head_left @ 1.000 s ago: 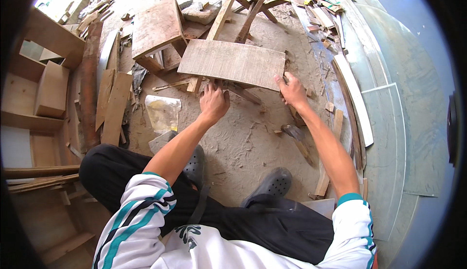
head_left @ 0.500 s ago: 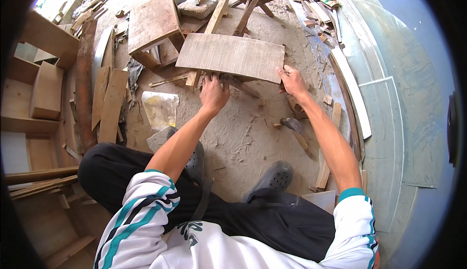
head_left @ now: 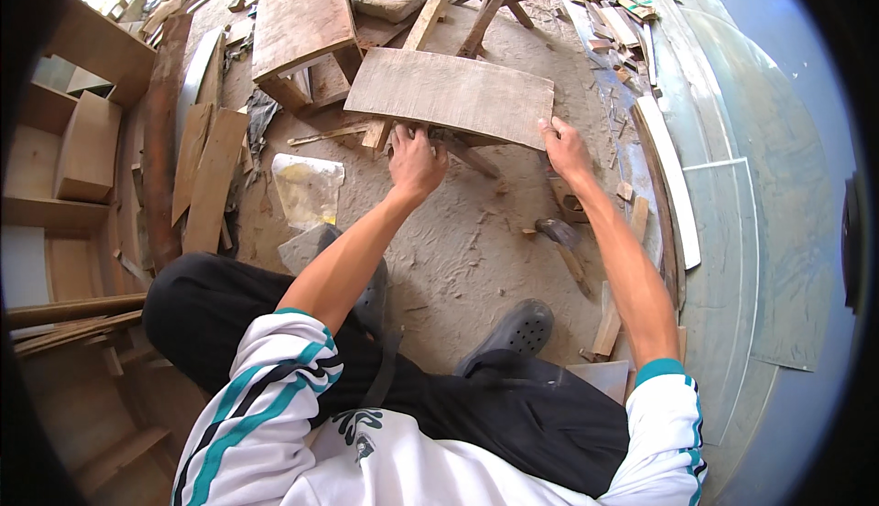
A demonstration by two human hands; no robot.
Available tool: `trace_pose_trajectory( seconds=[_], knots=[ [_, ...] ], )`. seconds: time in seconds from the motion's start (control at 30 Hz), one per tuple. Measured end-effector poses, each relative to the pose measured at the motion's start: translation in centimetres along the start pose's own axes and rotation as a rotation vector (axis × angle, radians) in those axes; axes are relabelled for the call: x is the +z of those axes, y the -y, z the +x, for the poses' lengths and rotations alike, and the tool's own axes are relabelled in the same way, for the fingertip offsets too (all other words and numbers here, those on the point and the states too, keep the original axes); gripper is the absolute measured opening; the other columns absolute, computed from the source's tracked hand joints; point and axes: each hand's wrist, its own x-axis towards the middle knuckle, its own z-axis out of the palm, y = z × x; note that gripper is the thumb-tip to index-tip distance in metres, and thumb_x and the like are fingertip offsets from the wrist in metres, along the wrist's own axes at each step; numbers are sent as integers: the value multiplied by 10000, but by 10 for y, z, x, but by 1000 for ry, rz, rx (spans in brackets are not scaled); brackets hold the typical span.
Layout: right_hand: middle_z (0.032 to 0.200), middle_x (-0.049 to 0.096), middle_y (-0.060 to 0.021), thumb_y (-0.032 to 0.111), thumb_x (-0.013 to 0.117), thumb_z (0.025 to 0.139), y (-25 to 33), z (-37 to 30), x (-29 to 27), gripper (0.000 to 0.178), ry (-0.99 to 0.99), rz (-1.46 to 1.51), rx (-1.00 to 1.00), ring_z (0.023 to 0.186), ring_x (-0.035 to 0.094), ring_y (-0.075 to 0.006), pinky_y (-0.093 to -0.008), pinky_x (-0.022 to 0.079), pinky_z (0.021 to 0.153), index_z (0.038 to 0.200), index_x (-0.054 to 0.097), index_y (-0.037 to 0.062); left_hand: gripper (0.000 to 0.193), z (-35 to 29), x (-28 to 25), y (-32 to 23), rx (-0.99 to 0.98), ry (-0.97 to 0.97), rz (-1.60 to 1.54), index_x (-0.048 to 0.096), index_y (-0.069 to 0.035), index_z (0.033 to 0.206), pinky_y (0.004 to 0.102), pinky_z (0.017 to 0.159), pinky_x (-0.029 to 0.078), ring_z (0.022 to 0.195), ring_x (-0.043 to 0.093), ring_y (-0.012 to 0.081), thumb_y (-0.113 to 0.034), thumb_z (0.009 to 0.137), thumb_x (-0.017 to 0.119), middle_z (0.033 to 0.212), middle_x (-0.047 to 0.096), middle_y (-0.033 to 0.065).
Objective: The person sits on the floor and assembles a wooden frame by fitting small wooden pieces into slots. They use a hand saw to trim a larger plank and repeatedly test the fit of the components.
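A flat rectangular wooden board [head_left: 450, 92] lies in front of me, tilted slightly, across a crossed-leg wooden stand [head_left: 482, 22]. At its right end, my right hand [head_left: 568, 153] grips the near corner, thumb on top and fingers beneath. My left hand [head_left: 417, 163] is closed at the near edge, left of the middle, with its fingers curled under the board. What those fingers hold is hidden by the board and the hand. Below the right hand, a hammer [head_left: 560, 237] with a dark head rests on the floor.
To the left stand a box-like wooden stool [head_left: 305, 25], leaning planks [head_left: 216, 172] and an open wooden cabinet [head_left: 84, 213]. A stained, pale sheet [head_left: 309, 192] lies on the floor. Wood scraps, a white strip [head_left: 671, 185] and glass-like sheets [head_left: 778, 259] line the right side.
The whole view has shifted slightly, so the scene sits a little higher and further right. Both hands stay at the board, which keeps nearly the same place on the stand.
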Motion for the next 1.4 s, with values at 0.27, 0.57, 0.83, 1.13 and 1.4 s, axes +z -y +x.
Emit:
trace_pose_trajectory(
  seconds=[0.27,0.57,0.83,1.13,1.4],
  knots=[
    [1258,664,-208,371,536,1035,-28,5,22,543,39,613,103,1121,656,-292,-356,495,976,1327,573,-86,534,2,2,-9,-85,59,-109,535,67,1255,538,1039,444,1284,410,497,-278,868,666,1341,414,325],
    [1070,648,-88,289,527,1046,16,-6,-2,465,261,913,324,873,625,-159,-388,650,690,1339,516,-71,551,4,6,-4,-108,-52,-28,531,90,1213,534,1058,411,1278,422,505,-306,864,691,1308,431,340],
    [991,616,-73,325,548,1033,7,-3,1,425,231,843,423,867,633,-166,-413,653,662,1195,550,-68,546,1,6,-4,-92,-42,-215,549,78,1234,528,1034,430,1236,483,504,-345,904,651,1322,461,337],
    [961,671,-116,357,604,981,16,0,12,458,97,655,210,872,594,-161,-355,509,726,1075,634,-89,510,19,13,19,-106,-80,-254,554,138,1181,518,971,462,1100,567,524,-310,946,615,1187,550,402],
    [954,672,-77,322,585,953,25,26,4,404,-59,648,156,902,577,-158,-331,459,823,1022,665,-68,431,27,6,7,-196,34,-272,593,81,1138,517,945,472,1068,582,504,-309,958,626,1157,576,361]
  ],
)
